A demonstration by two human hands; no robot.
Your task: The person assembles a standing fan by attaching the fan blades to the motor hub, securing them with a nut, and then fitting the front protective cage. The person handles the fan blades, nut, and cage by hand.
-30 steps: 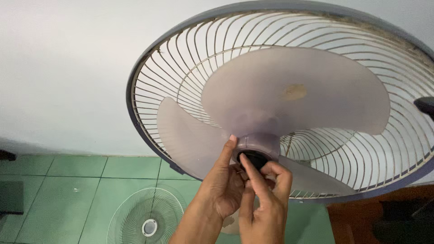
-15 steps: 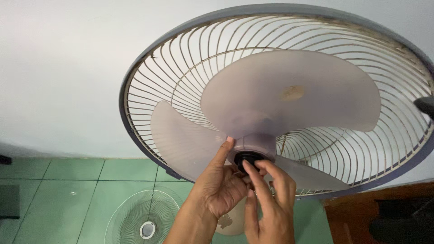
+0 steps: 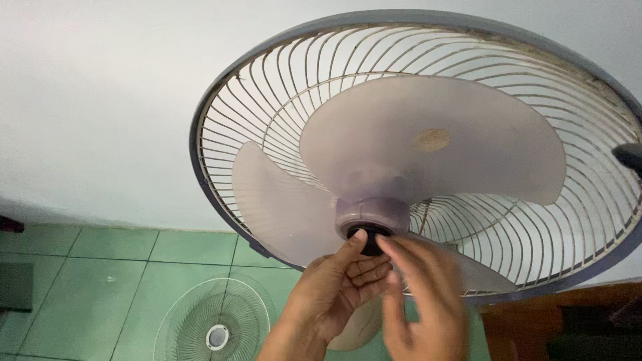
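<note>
We are pinching the black knob [image 3: 370,235] at 6 o'clock under the fan blade [image 3: 428,144] hub with our left hand [image 3: 338,287], our blurry right hand [image 3: 424,294] spread beside it, probably needing another twist next.

floor [image 3: 100,267]: green tiles | on it: detached round wire fan guard [image 3: 214,327], lying flat

No packages, labels, signs or screens in view.
</note>
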